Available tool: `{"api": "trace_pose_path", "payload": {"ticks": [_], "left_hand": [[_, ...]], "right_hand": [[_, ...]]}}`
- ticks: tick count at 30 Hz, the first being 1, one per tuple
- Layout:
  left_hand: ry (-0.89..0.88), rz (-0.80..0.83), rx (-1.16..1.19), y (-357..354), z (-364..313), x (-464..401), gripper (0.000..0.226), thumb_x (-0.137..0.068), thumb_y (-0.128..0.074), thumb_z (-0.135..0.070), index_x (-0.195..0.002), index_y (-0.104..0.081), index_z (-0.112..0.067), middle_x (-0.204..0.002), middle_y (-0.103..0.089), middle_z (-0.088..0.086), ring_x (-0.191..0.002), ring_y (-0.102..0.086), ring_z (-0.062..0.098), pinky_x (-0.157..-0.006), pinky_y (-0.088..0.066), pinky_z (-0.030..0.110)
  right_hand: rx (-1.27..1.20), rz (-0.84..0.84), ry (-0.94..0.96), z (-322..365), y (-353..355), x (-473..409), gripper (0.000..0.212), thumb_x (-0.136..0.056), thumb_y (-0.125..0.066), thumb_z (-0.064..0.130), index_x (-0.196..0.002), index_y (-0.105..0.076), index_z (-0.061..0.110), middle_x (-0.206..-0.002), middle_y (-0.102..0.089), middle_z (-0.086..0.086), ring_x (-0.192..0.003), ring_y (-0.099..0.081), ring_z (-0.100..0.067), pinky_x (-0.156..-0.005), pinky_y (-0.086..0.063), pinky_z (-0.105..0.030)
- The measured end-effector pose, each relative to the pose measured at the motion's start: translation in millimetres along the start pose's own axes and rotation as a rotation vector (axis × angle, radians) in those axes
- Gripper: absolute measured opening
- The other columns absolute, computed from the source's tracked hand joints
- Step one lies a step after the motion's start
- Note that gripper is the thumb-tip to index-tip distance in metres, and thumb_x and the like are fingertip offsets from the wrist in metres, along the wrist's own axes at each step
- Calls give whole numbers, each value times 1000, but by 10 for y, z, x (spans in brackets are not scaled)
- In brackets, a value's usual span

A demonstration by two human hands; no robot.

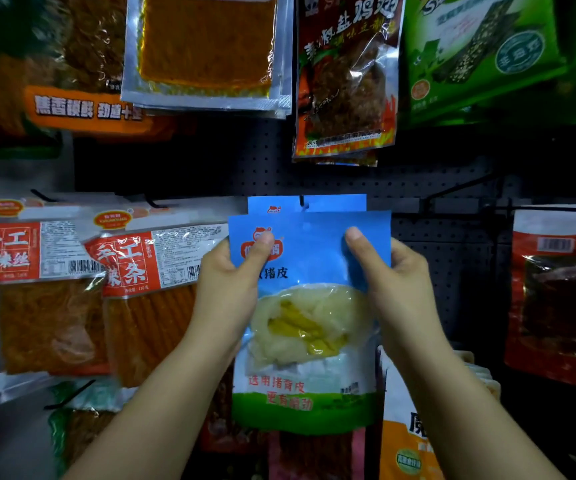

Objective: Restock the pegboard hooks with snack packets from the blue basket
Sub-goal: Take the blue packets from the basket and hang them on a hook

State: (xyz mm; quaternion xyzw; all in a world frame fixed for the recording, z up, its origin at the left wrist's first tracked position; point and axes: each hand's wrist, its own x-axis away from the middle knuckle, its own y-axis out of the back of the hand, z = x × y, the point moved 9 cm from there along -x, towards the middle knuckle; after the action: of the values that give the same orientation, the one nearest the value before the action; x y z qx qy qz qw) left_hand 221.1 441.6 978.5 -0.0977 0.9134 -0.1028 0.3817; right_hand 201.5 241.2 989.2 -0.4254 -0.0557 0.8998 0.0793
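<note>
I hold a blue snack packet [309, 317] with a clear window of pale and yellow food and a green bottom band, upright in front of the black pegboard [245, 168]. My left hand [234, 282] pinches its upper left edge, thumb on the front. My right hand [383, 271] pinches its upper right edge the same way. Right behind it, a second blue packet [331, 202] of the same kind hangs on a black hook [302, 201]. The held packet's top edge sits just below that hook. The blue basket is out of view.
Red-and-white spicy strip packets [141, 289] hang to the left. A red chicken-wing packet [347, 77] and an orange sheet packet [207, 46] hang above, green packets [487, 57] at upper right. An empty hook [459, 188] juts at right beside dark red packets [556, 292].
</note>
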Motion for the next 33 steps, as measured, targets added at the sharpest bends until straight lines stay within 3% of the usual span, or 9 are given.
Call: {"api": "trace_pose_path", "payload": {"ticks": [6, 11, 15, 20, 22, 25, 29, 33], "left_hand": [[-21, -25, 4, -16, -121, -176, 15, -89, -61, -28, -77, -69, -25, -75, -75, -7, -71, -72, 10, -59, -56, 22], [-14, -39, -16, -27, -143, -313, 16, -88, -63, -31, -74, -69, -25, -74, -75, -6, -71, -72, 12, -64, -59, 30], [4, -40, -18, -33, -138, -379, 17, -87, -64, -29, -73, -69, -22, -72, -74, -3, -71, -71, 16, -70, -58, 38], [43, -26, 1, -27, -58, -420, 20, -87, -64, -28, -70, -71, -23, -74, -75, -2, -69, -71, 15, -70, -59, 36], [78, -16, -4, -42, 22, -438, 21, -88, -63, -28, -70, -71, -24, -76, -75, -1, -70, -72, 16, -66, -60, 34], [111, -24, -77, -58, 159, -478, 17, -89, -62, -31, -76, -69, -23, -73, -75, -2, -71, -72, 16, -65, -59, 32], [76, -33, -184, -96, 258, -568, 12, -89, -63, -31, -81, -66, -23, -81, -73, -3, -79, -70, 16, -70, -56, 33], [68, -57, -239, -92, 338, -676, 10, -88, -64, -24, -78, -66, -27, -82, -72, -7, -83, -71, 17, -79, -58, 40]], "right_hand": [[45, 32, -26, 76, -91, -286, 23, -90, -63, 34, -75, -71, 19, -73, -75, 9, -68, -72, -7, -53, -53, -17], [57, -7, -61, 32, -107, -415, 25, -90, -64, 33, -73, -71, 16, -74, -76, 3, -71, -73, -14, -62, -58, -30], [58, -44, -103, -19, -100, -469, 25, -88, -65, 32, -73, -69, 13, -73, -75, -2, -70, -73, -18, -62, -57, -33], [91, -66, -135, -69, -111, -495, 26, -87, -66, 31, -67, -68, 15, -73, -75, -4, -70, -73, -20, -64, -57, -35], [132, -87, -151, -117, -84, -503, 30, -87, -66, 31, -70, -67, 7, -78, -74, -11, -69, -71, -22, -64, -56, -37], [274, -118, -120, -163, -36, -505, 48, -88, -63, 39, -90, -63, -9, -91, -69, -26, -83, -69, -37, -75, -55, -52], [647, -173, 24, -123, 47, -536, 52, -87, -54, 57, -85, -67, 7, -78, -70, -13, -73, -64, -29, -65, -48, -36], [806, -220, 65, -164, 89, -628, 55, -87, -51, 58, -86, -66, 5, -76, -68, -13, -71, -61, -29, -59, -43, -32]]}}
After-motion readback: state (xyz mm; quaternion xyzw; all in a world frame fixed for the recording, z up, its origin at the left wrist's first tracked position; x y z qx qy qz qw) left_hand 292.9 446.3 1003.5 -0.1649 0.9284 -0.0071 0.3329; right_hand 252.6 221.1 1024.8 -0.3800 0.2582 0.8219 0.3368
